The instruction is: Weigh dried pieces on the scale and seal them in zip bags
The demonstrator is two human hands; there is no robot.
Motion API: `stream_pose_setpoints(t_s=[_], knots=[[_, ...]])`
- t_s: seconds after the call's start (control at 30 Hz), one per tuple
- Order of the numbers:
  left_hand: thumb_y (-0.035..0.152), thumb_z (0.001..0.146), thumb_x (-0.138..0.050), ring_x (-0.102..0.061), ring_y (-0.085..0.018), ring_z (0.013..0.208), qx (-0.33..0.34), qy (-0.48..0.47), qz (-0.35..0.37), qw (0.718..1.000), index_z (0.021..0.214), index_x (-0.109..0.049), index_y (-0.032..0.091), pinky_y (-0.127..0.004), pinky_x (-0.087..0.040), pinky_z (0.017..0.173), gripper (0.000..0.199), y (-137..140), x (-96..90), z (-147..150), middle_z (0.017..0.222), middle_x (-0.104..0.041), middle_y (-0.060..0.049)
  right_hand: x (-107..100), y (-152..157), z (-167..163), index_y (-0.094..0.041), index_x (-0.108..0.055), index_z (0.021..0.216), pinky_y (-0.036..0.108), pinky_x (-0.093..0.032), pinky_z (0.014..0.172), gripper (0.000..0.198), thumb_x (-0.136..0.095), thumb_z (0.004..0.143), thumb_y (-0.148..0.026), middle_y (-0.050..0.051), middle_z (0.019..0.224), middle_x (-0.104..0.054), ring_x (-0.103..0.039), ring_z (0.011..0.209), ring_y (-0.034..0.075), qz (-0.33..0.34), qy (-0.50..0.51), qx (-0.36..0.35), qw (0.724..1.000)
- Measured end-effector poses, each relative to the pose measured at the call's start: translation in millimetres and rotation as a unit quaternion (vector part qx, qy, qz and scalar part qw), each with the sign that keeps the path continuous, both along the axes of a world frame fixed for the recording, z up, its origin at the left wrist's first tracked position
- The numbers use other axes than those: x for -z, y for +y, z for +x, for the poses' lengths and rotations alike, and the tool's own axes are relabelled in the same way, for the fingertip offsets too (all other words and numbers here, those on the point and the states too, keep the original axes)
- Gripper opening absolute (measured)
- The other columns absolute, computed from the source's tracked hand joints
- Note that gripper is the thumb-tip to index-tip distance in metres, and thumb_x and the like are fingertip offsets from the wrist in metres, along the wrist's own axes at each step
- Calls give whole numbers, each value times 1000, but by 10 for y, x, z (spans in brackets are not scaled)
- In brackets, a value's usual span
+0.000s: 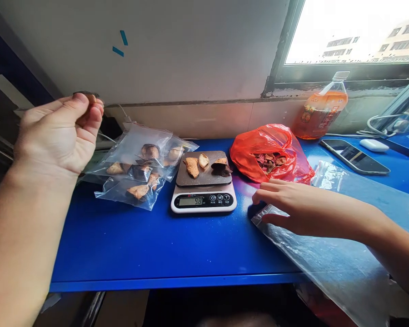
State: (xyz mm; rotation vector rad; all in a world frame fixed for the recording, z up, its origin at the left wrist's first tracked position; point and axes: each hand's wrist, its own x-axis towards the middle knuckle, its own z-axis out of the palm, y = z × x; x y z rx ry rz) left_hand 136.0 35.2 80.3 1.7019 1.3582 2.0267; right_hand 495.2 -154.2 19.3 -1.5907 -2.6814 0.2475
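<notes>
My left hand (63, 127) is raised at the left, thumb and fingers pinched on a dried brown piece (91, 97), mostly hidden by the fingers. My right hand (286, 206) reaches in from the right with its fingers apart and nothing in it, over the edge of a large clear zip bag (347, 259). Between the hands stands a white kitchen scale (203, 206) whose display seems to read 9.8. On its plate lie three dried pieces: a tan one (191, 167), a small pale one (203, 161) and a dark curled one (222, 169).
Left of the scale lie several clear zip bags (146, 136) with dried pieces inside. A red plastic bag (248, 150) holding dried pieces (270, 162) sits behind my right hand. Farther right are a drink bottle (322, 113), a phone (354, 156) and a white earphone case (374, 145).
</notes>
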Motion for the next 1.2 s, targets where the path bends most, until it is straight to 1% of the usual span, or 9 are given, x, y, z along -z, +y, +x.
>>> stream_pose_setpoints(t_s=[0.13,0.2,0.3,0.43,0.57,0.7,0.83,0.97,1.2], knots=[[-1,95,-52,-69,-7,105,155,-103,-66,980,82,-63,15,-27,-45,115,23,-82,-79,40,92,-75,4,26,3,10,-25,-62,113,41,-53,78,23,-50,97,-37,5,107,-67,-66,92,24,-6,5,0,1000],[-6,93,-48,-70,-4,99,187,-163,-84,965,80,-62,14,-23,-41,116,28,-109,-106,83,84,-73,4,26,3,10,-25,-62,113,41,-53,78,23,-50,97,-37,5,106,-67,-66,91,24,-9,4,4,1000],[-7,92,-49,-70,-4,93,216,-197,-87,952,79,-63,14,-21,-44,112,28,-134,-86,145,81,-72,4,15,4,1,-25,-62,113,42,-54,78,24,-50,97,-37,5,105,-67,-66,90,24,-12,1,7,1000],[-1,87,-61,-70,-8,96,277,-196,-118,933,81,-67,13,-20,-53,101,15,-180,15,246,83,-73,1,8,6,-7,-26,-62,113,41,-54,77,22,-50,96,-36,4,106,-68,-67,90,24,-7,-1,9,1000],[-1,84,-63,-70,-11,89,284,-274,-181,901,76,-67,13,-18,-60,86,16,-283,63,415,78,-73,-2,17,8,5,-26,-62,113,41,-54,77,23,-50,96,-36,4,106,-68,-67,91,24,-1,-2,8,1000],[8,91,-61,-70,-9,78,279,-293,-192,894,67,-66,16,-12,-59,69,25,-404,68,578,69,-72,-2,41,17,29,-26,-62,118,42,-54,80,26,-50,97,-37,5,111,-68,-67,94,25,5,-4,1,1000],[9,87,-66,-69,-9,75,305,-273,-198,891,68,-66,16,-14,-59,70,20,-462,107,637,68,-71,0,64,18,36,-27,-62,121,43,-55,81,29,-51,96,-37,6,115,-68,-68,96,26,14,-6,1,1000],[4,80,-67,-67,-9,71,322,-222,-231,891,77,-70,13,-15,-57,62,10,-499,145,645,75,-72,-1,57,15,19,-26,-63,121,42,-55,80,29,-53,95,-36,6,113,-68,-68,95,25,19,-1,2,1000],[-2,76,-62,-67,-9,65,336,-174,-261,888,80,-68,15,-16,-58,61,19,-586,173,664,76,-73,0,40,24,1,-24,-62,121,42,-54,81,31,-53,95,-38,6,113,-68,-67,98,26,2,0,5,1000]])
